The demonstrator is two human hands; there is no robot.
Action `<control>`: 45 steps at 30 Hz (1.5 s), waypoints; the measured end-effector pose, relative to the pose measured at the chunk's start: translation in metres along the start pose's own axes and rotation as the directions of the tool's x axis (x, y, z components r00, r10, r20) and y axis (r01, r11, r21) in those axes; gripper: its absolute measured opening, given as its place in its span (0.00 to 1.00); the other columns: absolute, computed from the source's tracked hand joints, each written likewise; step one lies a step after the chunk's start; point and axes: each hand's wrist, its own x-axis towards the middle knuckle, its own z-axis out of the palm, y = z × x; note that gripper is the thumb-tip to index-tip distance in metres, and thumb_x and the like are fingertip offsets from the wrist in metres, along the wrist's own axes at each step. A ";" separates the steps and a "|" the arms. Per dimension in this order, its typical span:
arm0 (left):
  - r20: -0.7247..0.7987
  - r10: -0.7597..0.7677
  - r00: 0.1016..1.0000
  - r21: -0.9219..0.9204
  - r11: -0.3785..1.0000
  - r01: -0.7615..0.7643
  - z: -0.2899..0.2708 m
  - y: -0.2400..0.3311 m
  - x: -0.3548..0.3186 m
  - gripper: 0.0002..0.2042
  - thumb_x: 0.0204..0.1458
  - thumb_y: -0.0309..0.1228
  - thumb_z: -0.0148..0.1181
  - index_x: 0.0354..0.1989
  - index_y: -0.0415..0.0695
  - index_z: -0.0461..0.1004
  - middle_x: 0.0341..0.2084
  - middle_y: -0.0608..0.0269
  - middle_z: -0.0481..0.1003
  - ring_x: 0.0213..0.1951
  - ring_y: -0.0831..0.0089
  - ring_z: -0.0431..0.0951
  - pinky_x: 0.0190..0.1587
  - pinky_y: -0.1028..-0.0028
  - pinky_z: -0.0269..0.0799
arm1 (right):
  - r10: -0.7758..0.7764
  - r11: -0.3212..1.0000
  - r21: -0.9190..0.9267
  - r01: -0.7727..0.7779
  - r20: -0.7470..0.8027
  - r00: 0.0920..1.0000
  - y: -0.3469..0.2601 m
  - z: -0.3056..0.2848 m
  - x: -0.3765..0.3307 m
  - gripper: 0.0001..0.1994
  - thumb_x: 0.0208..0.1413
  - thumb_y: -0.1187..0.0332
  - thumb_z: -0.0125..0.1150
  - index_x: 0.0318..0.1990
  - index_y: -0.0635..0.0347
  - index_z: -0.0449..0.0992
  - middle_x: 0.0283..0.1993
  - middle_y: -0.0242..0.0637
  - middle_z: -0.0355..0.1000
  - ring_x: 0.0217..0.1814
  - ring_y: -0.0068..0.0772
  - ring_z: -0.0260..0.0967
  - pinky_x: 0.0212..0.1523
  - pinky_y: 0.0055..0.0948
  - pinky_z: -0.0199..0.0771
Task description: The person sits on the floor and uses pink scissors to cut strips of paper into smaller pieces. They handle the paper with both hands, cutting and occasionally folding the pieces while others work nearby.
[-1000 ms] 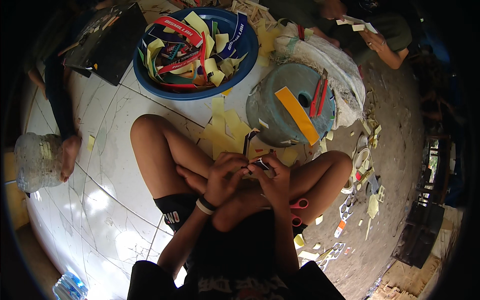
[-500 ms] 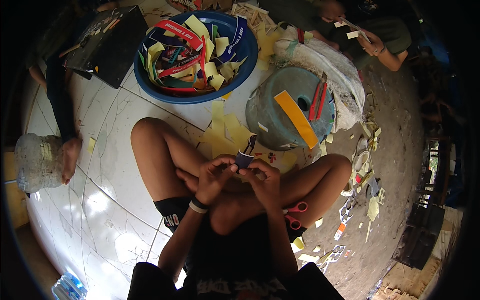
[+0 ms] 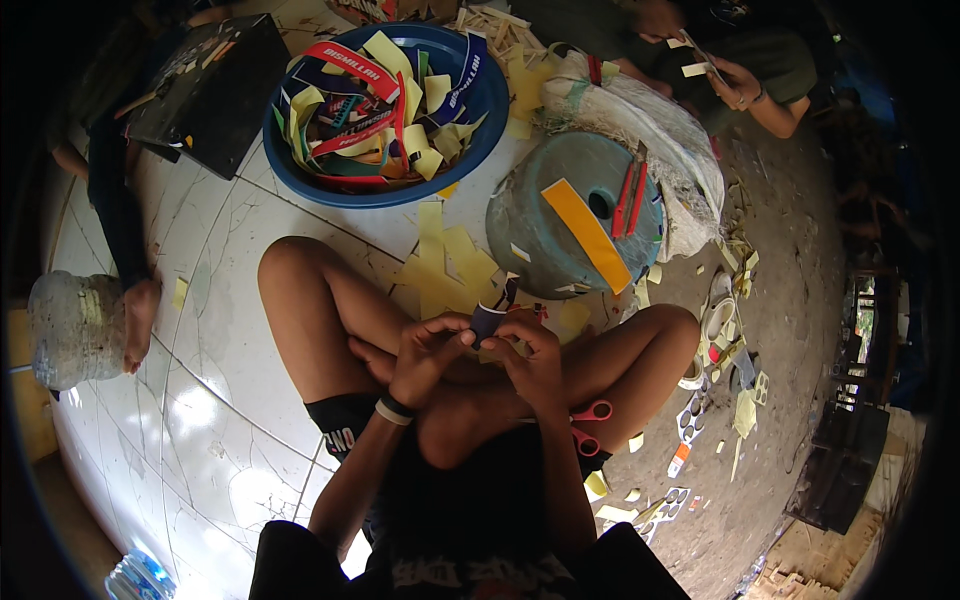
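Observation:
A small dark blue strip [image 3: 487, 321] with a pale edge, perhaps sticker material, is curled between my hands above my crossed legs. The fingertips of my left hand [image 3: 430, 348] pinch its left side. On the other side, my right hand [image 3: 530, 352] is closed on it with thumb and fingers. A dark, narrow end of the strip sticks up beyond my right fingers. Red-handled scissors [image 3: 590, 426] rest by my right thigh, their blades hidden. Yellowish paper scraps [image 3: 445, 270] lie on the floor just past my hands.
Ahead stands a blue basin [image 3: 385, 199] full of coloured strips. An upturned grey-green bucket [image 3: 525, 215] carries an orange strip [image 3: 587, 235] and a red cutter knife [image 3: 630, 192]. Behind it slumps a white sack [image 3: 670, 140]. Another person's hand [image 3: 738, 85] holds pieces at upper right.
My right fingers have shifted slightly on the dark blue strip, which now stands a little more upright. The whole view has moved slightly; both hands keep their hold.

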 end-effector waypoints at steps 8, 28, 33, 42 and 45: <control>0.008 0.012 1.000 -0.082 0.997 -0.011 -0.003 -0.004 0.002 0.04 0.65 0.25 0.64 0.43 0.38 0.82 0.38 0.68 0.82 0.43 0.82 0.77 0.51 0.77 0.72 | -0.021 0.999 0.037 0.024 -0.066 0.998 -0.006 0.013 -0.001 0.08 0.51 0.81 0.74 0.35 0.65 0.80 0.38 0.33 0.76 0.40 0.23 0.72 0.44 0.24 0.71; -0.155 0.112 0.981 -0.072 0.990 -0.125 0.002 -0.013 0.001 0.00 0.63 0.21 0.66 0.39 0.39 0.81 0.38 0.67 0.79 0.42 0.80 0.76 0.49 0.78 0.70 | 0.068 0.998 0.026 -0.063 -0.392 0.918 -0.028 0.054 -0.018 0.06 0.58 0.76 0.73 0.41 0.63 0.83 0.36 0.29 0.80 0.33 0.15 0.70 0.35 0.20 0.68; -0.179 0.244 0.953 0.042 0.970 -0.240 0.006 -0.013 0.001 0.02 0.60 0.19 0.67 0.39 0.38 0.81 0.39 0.63 0.80 0.44 0.75 0.78 0.50 0.76 0.72 | 0.188 0.982 0.076 -0.172 -0.406 0.895 -0.032 0.058 -0.022 0.06 0.60 0.75 0.72 0.44 0.63 0.84 0.35 0.28 0.80 0.32 0.13 0.68 0.33 0.19 0.67; -0.179 0.255 0.950 0.128 0.964 -0.234 0.009 -0.016 0.000 0.02 0.60 0.18 0.67 0.40 0.36 0.82 0.40 0.61 0.81 0.43 0.76 0.80 0.48 0.76 0.75 | 0.216 0.976 0.119 -0.183 -0.425 0.879 -0.028 0.064 -0.023 0.07 0.62 0.75 0.70 0.46 0.65 0.84 0.37 0.30 0.82 0.34 0.15 0.71 0.35 0.20 0.70; -0.207 0.218 0.954 0.111 0.974 -0.198 0.008 -0.017 -0.001 0.04 0.60 0.19 0.67 0.42 0.36 0.84 0.41 0.60 0.83 0.44 0.76 0.81 0.50 0.76 0.76 | 0.192 0.981 0.098 -0.166 -0.418 0.888 -0.025 0.062 -0.021 0.07 0.62 0.75 0.70 0.45 0.65 0.84 0.37 0.31 0.82 0.35 0.17 0.72 0.36 0.21 0.70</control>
